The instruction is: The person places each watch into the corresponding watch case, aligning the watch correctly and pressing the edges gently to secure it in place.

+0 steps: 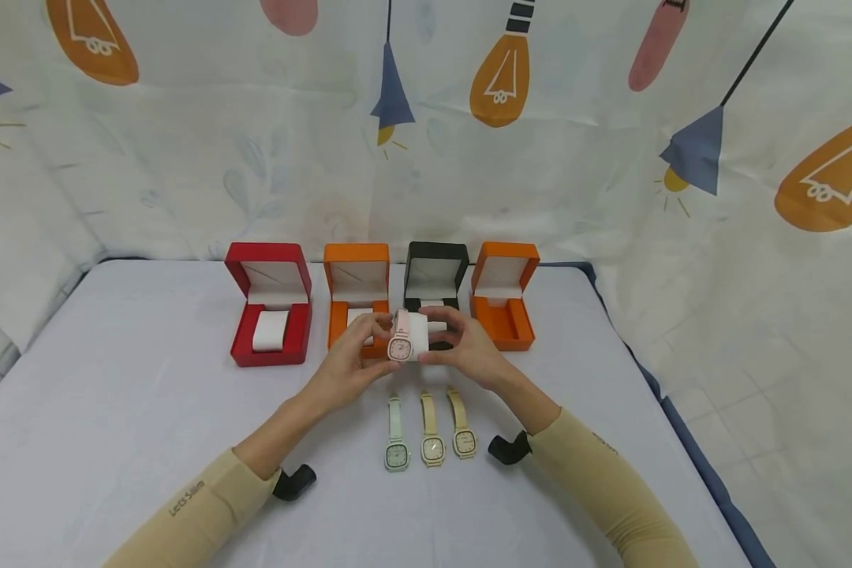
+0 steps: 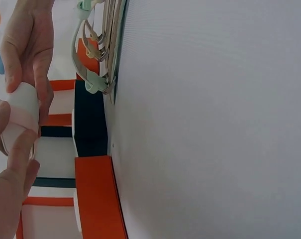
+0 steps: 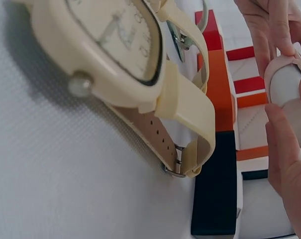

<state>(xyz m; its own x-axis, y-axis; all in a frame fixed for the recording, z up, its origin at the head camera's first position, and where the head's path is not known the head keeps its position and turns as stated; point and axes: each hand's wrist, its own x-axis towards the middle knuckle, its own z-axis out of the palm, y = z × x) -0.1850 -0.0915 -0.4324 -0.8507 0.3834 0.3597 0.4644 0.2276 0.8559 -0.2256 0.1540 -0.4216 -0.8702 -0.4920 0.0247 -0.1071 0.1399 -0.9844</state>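
Note:
Above the boxes, both hands hold a pink wristwatch (image 1: 400, 347) and a white watch cushion (image 1: 419, 333) together. The left hand (image 1: 348, 361) pinches the watch on its left side, thumb at the lower edge of the case. From the other side, the right hand (image 1: 472, 351) grips the cushion between thumb and fingers. In the left wrist view the pink strap (image 2: 20, 119) lies round the cushion (image 2: 25, 97). Closest to the hands on the table are a mint green watch (image 1: 396, 454) and two cream yellow watches (image 1: 432, 450), (image 1: 465, 442).
Along the back stand open watch boxes: a red box (image 1: 237, 347) with a white cushion, an orange box (image 1: 337, 319) with a cushion, a black box (image 1: 436, 251) partly behind the right hand, and an orange box (image 1: 511, 325) without a cushion. A patterned curtain (image 1: 440, 189) hangs behind.

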